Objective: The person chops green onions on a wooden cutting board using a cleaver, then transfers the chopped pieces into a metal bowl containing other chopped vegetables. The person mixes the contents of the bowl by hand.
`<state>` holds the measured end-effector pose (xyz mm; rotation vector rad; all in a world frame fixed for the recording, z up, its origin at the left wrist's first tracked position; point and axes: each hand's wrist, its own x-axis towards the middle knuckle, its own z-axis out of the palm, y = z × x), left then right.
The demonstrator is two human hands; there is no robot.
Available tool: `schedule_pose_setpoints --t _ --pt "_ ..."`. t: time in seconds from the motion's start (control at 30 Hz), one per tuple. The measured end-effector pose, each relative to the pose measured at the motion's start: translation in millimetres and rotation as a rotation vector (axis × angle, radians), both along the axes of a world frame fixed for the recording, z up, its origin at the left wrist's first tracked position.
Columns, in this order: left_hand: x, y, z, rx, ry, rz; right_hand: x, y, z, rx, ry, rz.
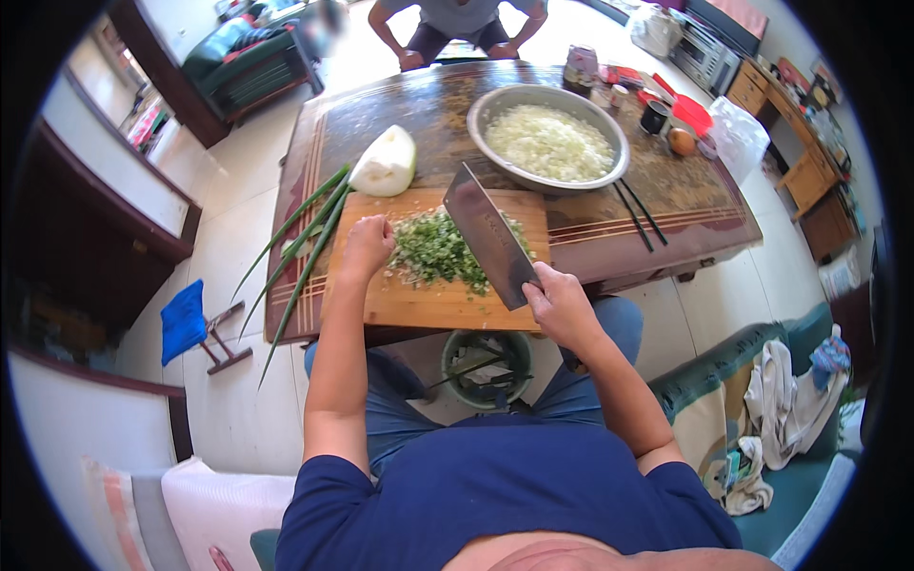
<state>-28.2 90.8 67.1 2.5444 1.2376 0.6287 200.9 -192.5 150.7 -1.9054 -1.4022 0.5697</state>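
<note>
My right hand grips the handle of a broad-bladed cleaver, its blade slanting over a pile of chopped green onion. The pile lies on a wooden cutting board. At the pile's left side my left hand is curled; whether it holds anything cannot be seen. Long green onion stalks lie left of the board. Behind the board sits a large cut piece of pale vegetable. A metal basin at the back right holds finely chopped whitish vegetable.
Dark chopsticks lie on the wooden table right of the board. Jars, an onion and a red container stand farther back. A waste bucket is between my knees. Another person is across the table.
</note>
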Motion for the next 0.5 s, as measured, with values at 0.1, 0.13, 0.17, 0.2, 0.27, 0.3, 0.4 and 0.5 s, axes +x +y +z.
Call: schedule_pose_setpoints --t 0.1,0.13,0.17,0.2,0.27,0.3,0.4,0.5 --pt "-38 2 -28 -0.055 0.018 0.026 -25 23 -7 -0.064 0.014 0.099" --pt "-40 -6 -29 -0.105 -0.053 0.03 -33 28 -8 -0.074 0.015 0.121" --pt "-45 -12 -29 -0.155 -0.125 0.033 -40 33 -10 -0.077 -0.028 0.152" --pt "-50 -12 -34 -0.165 -0.187 0.04 -44 39 -11 -0.078 -0.078 0.179" --pt "-63 -17 -45 -0.172 -0.337 0.111 -54 48 -13 -0.033 -0.157 0.218" --pt "-67 -24 -49 -0.181 -0.412 0.143 -57 52 -15 -0.039 -0.17 0.228" --pt "-62 -39 -58 -0.099 -0.482 0.154 -63 64 -16 -0.068 -0.232 0.269" --pt "-52 -41 -60 0.001 -0.432 0.141 -67 76 -17 -0.109 -0.32 0.31"
